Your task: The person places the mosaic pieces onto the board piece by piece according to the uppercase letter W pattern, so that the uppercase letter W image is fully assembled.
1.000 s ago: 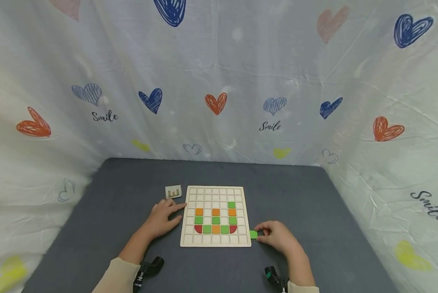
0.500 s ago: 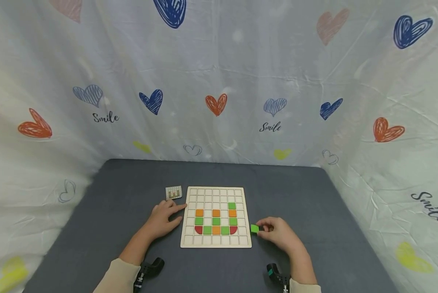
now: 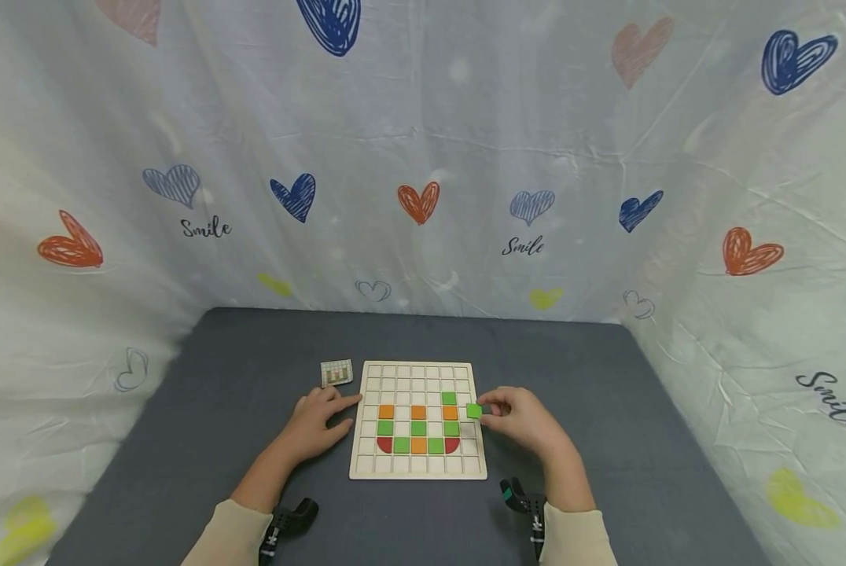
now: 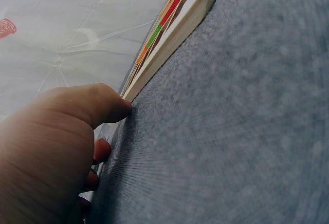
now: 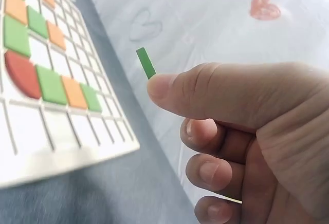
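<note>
A pale gridded board (image 3: 418, 468) lies on the dark table, bearing green, orange and red tiles in several of its squares. My right hand (image 3: 525, 420) pinches a green square tile (image 3: 474, 411) between thumb and fingers, over the board's right edge. In the right wrist view that green tile (image 5: 146, 62) shows edge-on above the thumb, apart from the board (image 5: 77, 157). My left hand (image 3: 313, 420) rests at the board's left side, fingers extended, index fingertip at the edge. The left thumb (image 4: 110, 103) lies by the board's wooden side (image 4: 175, 44) in the left wrist view.
A small printed card (image 3: 336, 372) with a grid picture lies just beyond the left fingers. Dark cloth covers the table (image 3: 571, 354). A white curtain (image 3: 458, 118) with printed hearts stands behind and at both sides.
My right hand has lifted the green tile from beside the board's lower right and carried it away from me and leftward, over the right edge. The left hand has stayed in place.
</note>
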